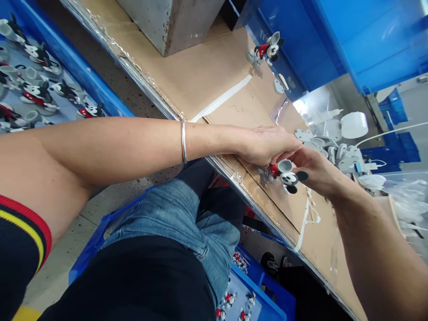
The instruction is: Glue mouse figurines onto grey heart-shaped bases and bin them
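My left hand (267, 143) reaches across the cardboard-covered table, its fingers curled and closed. My right hand (309, 166) comes from the right, and its fingertips meet those of the left. Whatever lies between the fingers is hidden. Just below both hands is a Mickey Mouse figurine (289, 178) with a black-and-white head, a red body and a grey cup-shaped part. I cannot tell whether it is held or stands on the table. Beyond my right hand lies a pile of loose grey plastic parts (346, 157).
Another Mickey figurine (265, 49) stands near the blue bins (301, 40). A worn metal box (170, 22) sits at the back. Figurines fill a blue crate (83, 76) at left, and another blue crate (264, 296) is below. A white container (354, 125) stands behind the grey parts.
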A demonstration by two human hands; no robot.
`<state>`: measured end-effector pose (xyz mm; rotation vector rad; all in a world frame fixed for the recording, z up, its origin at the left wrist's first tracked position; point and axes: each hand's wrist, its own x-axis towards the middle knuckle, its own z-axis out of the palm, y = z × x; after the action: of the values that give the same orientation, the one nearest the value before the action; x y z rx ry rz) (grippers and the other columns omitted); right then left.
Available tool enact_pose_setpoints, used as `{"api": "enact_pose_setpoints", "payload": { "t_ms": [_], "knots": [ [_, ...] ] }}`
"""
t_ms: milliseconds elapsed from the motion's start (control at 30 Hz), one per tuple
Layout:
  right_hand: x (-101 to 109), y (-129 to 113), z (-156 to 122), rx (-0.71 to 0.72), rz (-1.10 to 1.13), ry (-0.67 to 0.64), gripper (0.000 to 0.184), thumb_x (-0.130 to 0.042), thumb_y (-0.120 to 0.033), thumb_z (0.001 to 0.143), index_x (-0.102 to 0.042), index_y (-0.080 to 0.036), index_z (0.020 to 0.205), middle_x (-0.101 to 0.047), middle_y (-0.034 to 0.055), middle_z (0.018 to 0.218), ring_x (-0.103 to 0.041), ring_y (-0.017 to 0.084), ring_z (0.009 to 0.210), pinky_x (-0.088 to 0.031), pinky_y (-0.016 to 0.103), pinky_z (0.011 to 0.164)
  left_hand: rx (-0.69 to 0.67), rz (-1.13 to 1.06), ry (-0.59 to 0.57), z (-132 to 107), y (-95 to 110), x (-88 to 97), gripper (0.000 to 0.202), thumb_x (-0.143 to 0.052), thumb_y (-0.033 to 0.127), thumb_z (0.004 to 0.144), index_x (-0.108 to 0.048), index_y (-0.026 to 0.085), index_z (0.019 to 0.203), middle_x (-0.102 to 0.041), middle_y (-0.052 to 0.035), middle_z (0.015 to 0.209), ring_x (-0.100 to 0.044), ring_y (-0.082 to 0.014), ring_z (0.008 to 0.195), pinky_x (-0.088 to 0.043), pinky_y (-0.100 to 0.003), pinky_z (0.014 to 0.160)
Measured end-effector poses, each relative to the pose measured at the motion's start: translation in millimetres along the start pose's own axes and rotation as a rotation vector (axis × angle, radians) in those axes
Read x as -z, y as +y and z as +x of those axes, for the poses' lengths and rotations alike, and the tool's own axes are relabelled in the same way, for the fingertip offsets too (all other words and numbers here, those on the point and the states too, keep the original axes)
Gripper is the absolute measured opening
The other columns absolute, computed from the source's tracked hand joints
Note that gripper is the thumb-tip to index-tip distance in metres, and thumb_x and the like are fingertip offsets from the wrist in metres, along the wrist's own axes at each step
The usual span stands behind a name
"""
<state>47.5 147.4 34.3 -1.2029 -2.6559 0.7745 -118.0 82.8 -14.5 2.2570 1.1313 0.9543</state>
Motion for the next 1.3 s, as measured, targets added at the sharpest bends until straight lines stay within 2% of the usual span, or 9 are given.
{"api": "enact_pose_setpoints", "payload": {
  "t_ms": [100,200,367,433,533,700,967,1133,1300],
  "knots": [
    [3,1,5,0.029,-0.004,-0.219,0.024,-0.081,-0.036,0.062,-0.068,-0.017,0.071,-0.066,-0.0001,0.068,-0.052,0.013,0.065,-0.044,0.033,0.067,-0.010,-0.031,-0.008,0,-3,-0.7,0.016,-0.065,0.002,0.074,-0.061,0.016,0.080,-0.060,0.0009,0.071,-0.049,-0.0142,0.064,-0.030,-0.031,0.056],
    [17,-1,-2,0.043,-0.049,-0.220,0.024,-0.077,-0.038,0.070,-0.071,-0.017,0.081,-0.067,0.0016,0.077,-0.055,0.014,0.070,-0.043,0.032,0.067,-0.030,-0.051,-0.011,-1,-7,-1.2,0.017,-0.064,0.002,0.073,-0.060,0.017,0.080,-0.062,0.0017,0.073,-0.050,-0.0130,0.064,-0.030,-0.028,0.056],
    [17,-17,-68,-0.018,-0.182,0.153,0.016,-0.072,-0.035,0.079,-0.074,-0.020,0.083,-0.066,0.0029,0.078,-0.049,0.013,0.060,-0.038,0.030,0.058,-0.004,-0.043,-0.032,-2,-10,0.1,0.027,-0.064,-0.001,0.069,-0.059,0.016,0.089,-0.064,0.0027,0.075,-0.050,-0.0111,0.064,-0.029,-0.025,0.054],
    [-8,-20,-97,-0.104,-0.153,0.420,0.017,-0.070,-0.036,0.081,-0.074,-0.021,0.086,-0.065,0.0025,0.078,-0.050,0.013,0.058,-0.039,0.029,0.055,0.018,-0.045,-0.041,-2,-10,0.3,0.024,-0.063,0.000,0.071,-0.058,0.016,0.087,-0.062,0.0043,0.071,-0.048,-0.0097,0.060,-0.028,-0.024,0.053],
    [-57,-17,-117,-0.238,0.137,0.589,0.030,-0.072,-0.038,0.079,-0.072,-0.018,0.102,-0.061,0.0014,0.077,-0.052,0.013,0.058,-0.043,0.027,0.053,0.051,-0.048,-0.050,-2,-9,0.0,0.025,-0.064,0.000,0.070,-0.057,0.017,0.086,-0.061,0.0056,0.069,-0.047,-0.0088,0.059,-0.027,-0.023,0.052],
    [-94,-3,-103,-0.276,0.236,0.691,0.034,-0.068,-0.042,0.082,-0.071,-0.018,0.107,-0.055,-0.0002,0.077,-0.048,0.013,0.060,-0.042,0.027,0.056,0.087,-0.041,-0.063,-1,-7,1.1,0.027,-0.061,-0.001,0.068,-0.056,0.017,0.087,-0.060,0.0058,0.069,-0.048,-0.0094,0.060,-0.028,-0.023,0.054],
    [-90,6,-87,-0.237,0.213,0.651,0.021,-0.063,-0.037,0.084,-0.072,-0.020,0.091,-0.050,-0.0026,0.071,-0.041,0.013,0.059,-0.033,0.027,0.058,0.114,-0.001,-0.085,-2,-5,2.8,0.025,-0.059,0.005,0.069,-0.057,0.017,0.091,-0.061,0.0042,0.068,-0.051,-0.0105,0.058,-0.029,-0.022,0.053],
    [-87,5,-79,-0.187,0.204,0.644,0.005,-0.065,-0.021,0.080,-0.069,-0.020,0.079,-0.047,-0.0032,0.068,-0.043,0.015,0.062,-0.033,0.027,0.059,0.122,0.015,-0.086,-1,-12,2.9,0.027,-0.053,0.004,0.069,-0.058,0.019,0.092,-0.069,0.0013,0.079,-0.057,-0.0123,0.066,-0.034,-0.022,0.058],
    [-81,-2,-77,-0.152,0.118,0.657,0.017,-0.064,-0.004,0.073,-0.069,-0.020,0.076,-0.058,-0.0021,0.069,-0.055,0.015,0.068,-0.041,0.025,0.064,0.057,-0.013,-0.068,-8,-8,3.6,0.017,-0.046,0.013,0.076,-0.058,0.018,0.087,-0.067,0.0037,0.069,-0.058,-0.0107,0.061,-0.039,-0.020,0.060]
  ]
}}
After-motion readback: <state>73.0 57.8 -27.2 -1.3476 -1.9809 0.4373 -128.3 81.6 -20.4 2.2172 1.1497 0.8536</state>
